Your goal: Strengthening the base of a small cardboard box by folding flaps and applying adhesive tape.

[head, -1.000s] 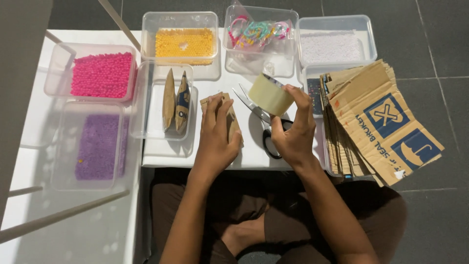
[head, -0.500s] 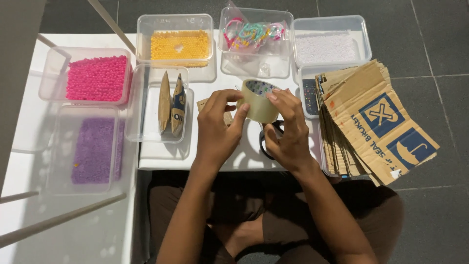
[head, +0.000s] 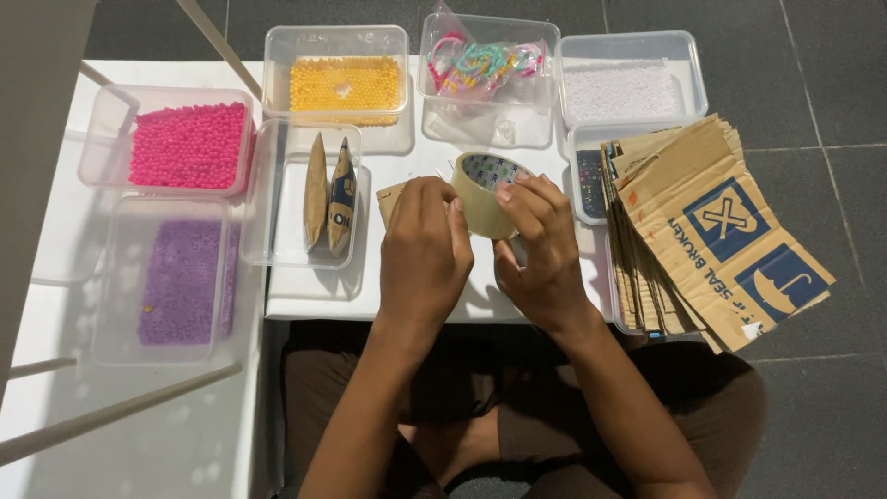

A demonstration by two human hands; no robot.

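On white table (head: 323, 296) | dark tiled floor (head: 813, 83) | both hands grasp tape roll (head: 485, 189)

A fanned stack of brown cardboard package pieces (head: 711, 231) with blue printed squares lies at the desk's (head: 323, 300) right edge.

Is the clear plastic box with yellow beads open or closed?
Open: the clear plastic box with yellow beads shows no lid on top.
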